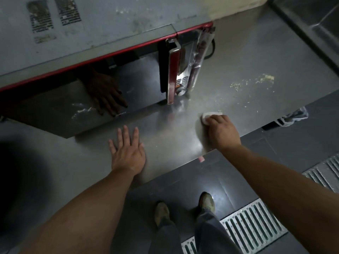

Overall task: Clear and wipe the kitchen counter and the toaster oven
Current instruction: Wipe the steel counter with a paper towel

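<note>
- The cloth (211,115), white and wadded, sits on the worktop (238,57) just in front of the oven (91,44).
- My right hand (221,132) has its grip curled over it, pressing down.
- I judge it soft and light; best held bunched under the palm.
- My left hand (128,153) lies flat, fingers spread, on the steel.
- Crumbs (253,82) lie beyond, to the right.

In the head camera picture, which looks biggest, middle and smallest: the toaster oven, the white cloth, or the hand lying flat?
1. toaster oven
2. left hand, flat on the counter
3. white cloth, partly hidden under the right hand
</note>
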Available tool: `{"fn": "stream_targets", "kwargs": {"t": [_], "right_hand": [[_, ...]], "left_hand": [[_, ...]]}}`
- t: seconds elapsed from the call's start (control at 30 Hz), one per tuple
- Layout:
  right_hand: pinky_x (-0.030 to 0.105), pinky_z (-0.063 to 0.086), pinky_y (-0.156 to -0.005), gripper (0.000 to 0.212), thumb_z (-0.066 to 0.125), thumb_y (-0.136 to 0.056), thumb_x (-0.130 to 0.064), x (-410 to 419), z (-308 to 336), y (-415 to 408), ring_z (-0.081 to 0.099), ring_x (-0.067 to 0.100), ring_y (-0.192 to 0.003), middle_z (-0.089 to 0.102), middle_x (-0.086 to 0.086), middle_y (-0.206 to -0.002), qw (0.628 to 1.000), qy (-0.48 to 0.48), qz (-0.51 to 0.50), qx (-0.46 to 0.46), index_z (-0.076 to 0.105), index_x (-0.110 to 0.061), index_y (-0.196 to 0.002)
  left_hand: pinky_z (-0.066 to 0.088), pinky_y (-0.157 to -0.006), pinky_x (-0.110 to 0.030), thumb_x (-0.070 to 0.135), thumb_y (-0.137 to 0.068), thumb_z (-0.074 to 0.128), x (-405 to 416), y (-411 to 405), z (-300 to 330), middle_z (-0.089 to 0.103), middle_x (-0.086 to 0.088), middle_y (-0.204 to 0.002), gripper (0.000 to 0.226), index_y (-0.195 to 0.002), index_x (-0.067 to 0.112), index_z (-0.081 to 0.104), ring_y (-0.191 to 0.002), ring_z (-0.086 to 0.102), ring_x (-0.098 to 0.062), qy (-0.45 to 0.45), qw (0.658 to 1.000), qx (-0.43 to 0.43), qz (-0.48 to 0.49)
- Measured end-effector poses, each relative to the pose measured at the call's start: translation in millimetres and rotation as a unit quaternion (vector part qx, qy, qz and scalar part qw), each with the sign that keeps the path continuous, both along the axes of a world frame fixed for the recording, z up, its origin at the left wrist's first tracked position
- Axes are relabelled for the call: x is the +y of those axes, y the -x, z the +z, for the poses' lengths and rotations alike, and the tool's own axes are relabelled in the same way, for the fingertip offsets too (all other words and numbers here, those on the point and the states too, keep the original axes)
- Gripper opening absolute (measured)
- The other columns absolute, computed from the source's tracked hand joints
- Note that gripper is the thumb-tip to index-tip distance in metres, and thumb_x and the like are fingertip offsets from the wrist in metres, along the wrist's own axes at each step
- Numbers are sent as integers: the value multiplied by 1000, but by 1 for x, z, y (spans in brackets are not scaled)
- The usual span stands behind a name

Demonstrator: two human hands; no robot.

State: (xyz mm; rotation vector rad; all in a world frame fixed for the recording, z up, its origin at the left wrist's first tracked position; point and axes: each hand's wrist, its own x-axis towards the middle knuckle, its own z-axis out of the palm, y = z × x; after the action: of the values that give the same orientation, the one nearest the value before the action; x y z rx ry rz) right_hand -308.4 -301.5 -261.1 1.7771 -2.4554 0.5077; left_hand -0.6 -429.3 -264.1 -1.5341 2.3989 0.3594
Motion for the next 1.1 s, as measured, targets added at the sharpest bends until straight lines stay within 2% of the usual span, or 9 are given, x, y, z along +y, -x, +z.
{"fn": "stream_targets", "kwargs": {"t": [0.1,0.27,0.4,0.5,0.63,0.73,0.83,0.93,1.1], "right_hand": [[37,49,-88,31,49,-93,-19,-10,2,-27,59,34,-95,69,14,-111,992,43,117,-13,71,-7,-111],[42,51,-96,35,53,-91,-18,-5,-27,-44,59,35,-113,63,12,-127,971,-39,235,-22,66,-12,-122],[38,50,-94,31,62,-89,-12,-6,-24,7,60,34,-107,65,12,-122,981,-30,192,-22,68,-12,-120],[34,52,-87,39,74,-78,-3,-4,-13,60,62,35,-101,68,10,-117,994,-54,91,-29,72,-14,-115],[40,48,-96,40,61,-85,-9,-11,5,108,52,36,-120,63,10,-130,986,-144,-56,-68,68,-19,-124],[41,52,-89,34,53,-89,-15,-16,15,110,54,35,-115,66,11,-123,991,-80,-90,-55,69,-15,-118],[38,54,-84,30,56,-88,-18,-11,9,89,59,34,-103,69,13,-114,998,38,39,-37,71,-9,-112],[37,51,-90,28,61,-89,-11,-4,-13,64,58,33,-104,66,14,-118,984,25,176,-25,70,-8,-115],[42,50,-94,29,60,-91,-15,6,-27,98,59,35,-111,64,12,-125,984,-14,177,-24,68,-12,-118]], "left_hand": [[-6,-121,-54,45,-103,16,-1,12,6,-14,-8,-166,65,-159,20,-4,-152,-18,-22,9,1000,-1,5],[-5,-123,-50,49,-102,22,1,40,13,-8,-6,-167,61,-158,25,17,-153,-14,-23,50,997,23,-44],[-6,-123,-50,49,-103,21,3,68,14,-6,-7,-167,59,-158,30,18,-152,-15,-24,49,996,30,-72],[-6,-122,-50,49,-102,23,5,84,9,-4,-7,-167,61,-159,29,17,-153,-14,-24,47,996,28,-66],[-5,-122,-51,50,-102,25,8,102,8,-3,-8,-167,62,-159,29,15,-153,-13,-25,47,997,25,-58],[-6,-122,-51,50,-102,22,11,121,10,-1,-9,-167,62,-159,28,12,-153,-13,-26,48,996,28,-65],[-5,-123,-51,49,-102,23,22,145,10,1,-9,-167,63,-159,27,11,-153,-12,-26,43,996,41,-69],[-5,-123,-50,49,-102,23,33,168,5,-1,-9,-167,64,-160,26,9,-153,-13,-26,34,996,44,-75],[-5,-122,-54,50,-100,24,38,203,-4,-3,-9,-167,65,-159,28,9,-153,-12,-25,34,996,50,-72]]}}
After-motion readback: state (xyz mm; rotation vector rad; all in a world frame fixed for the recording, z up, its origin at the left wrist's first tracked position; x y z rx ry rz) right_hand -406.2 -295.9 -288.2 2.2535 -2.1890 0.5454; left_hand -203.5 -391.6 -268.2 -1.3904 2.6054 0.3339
